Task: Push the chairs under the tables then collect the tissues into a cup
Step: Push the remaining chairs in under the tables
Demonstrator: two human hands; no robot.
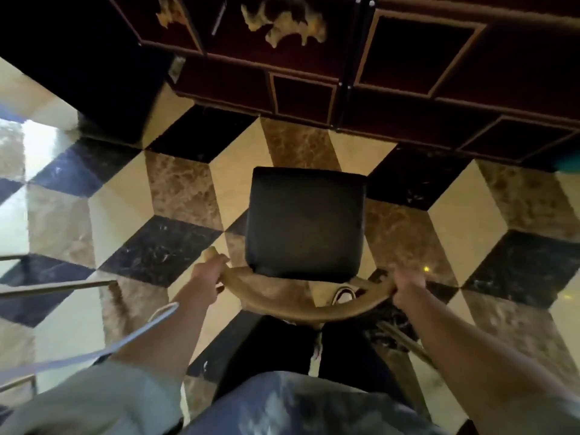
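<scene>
A chair (306, 224) with a black padded seat and a curved tan wooden backrest stands on the tiled floor right in front of me. My left hand (208, 273) grips the left end of the backrest. My right hand (408, 285) grips its right end. Beyond the chair lies a dark red table (408, 98) with tan-edged panels, its near edge a short way past the seat's front. Crumpled tissues (287, 25) lie on the table top at the far middle, with another tissue (168, 11) to their left.
The floor (175, 189) is glossy with black, cream and brown diamond tiles. Metal chair parts (59, 285) stick in from the left edge. A dark block (94, 89) stands at the upper left. My shoe (343, 295) shows under the backrest.
</scene>
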